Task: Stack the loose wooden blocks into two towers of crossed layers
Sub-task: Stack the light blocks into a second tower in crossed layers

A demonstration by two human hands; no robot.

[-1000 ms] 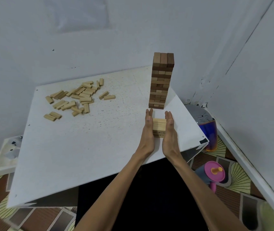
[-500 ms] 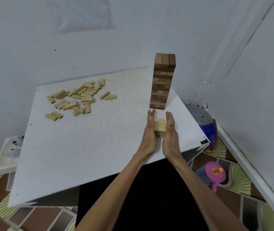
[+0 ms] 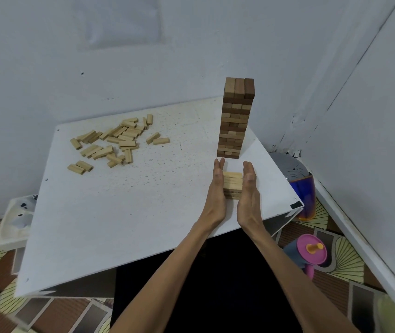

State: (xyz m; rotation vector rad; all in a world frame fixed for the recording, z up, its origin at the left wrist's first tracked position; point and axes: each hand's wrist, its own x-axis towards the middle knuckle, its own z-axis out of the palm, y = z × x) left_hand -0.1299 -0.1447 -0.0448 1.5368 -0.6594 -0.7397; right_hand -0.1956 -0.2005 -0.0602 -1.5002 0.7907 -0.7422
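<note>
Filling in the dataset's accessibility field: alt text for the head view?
The left hand and right hand, fingers straight, flank a short stack of pale wooden blocks near the right edge of a white table. Just behind it stands a tall tower of crossed layers. Loose blocks lie scattered at the table's far left.

Loose blocks (image 3: 114, 143) left on table (image 3: 119, 212), tower (image 3: 236, 118) right

It looks like a lived-in room of a home. A white table (image 3: 119, 224) sits in a corner of plain painted walls (image 3: 215, 44), with wooden blocks (image 3: 117, 143) scattered on it. On the patterned flooring (image 3: 346, 263) beside it stands a pink-lidded cup (image 3: 311, 254).
</note>
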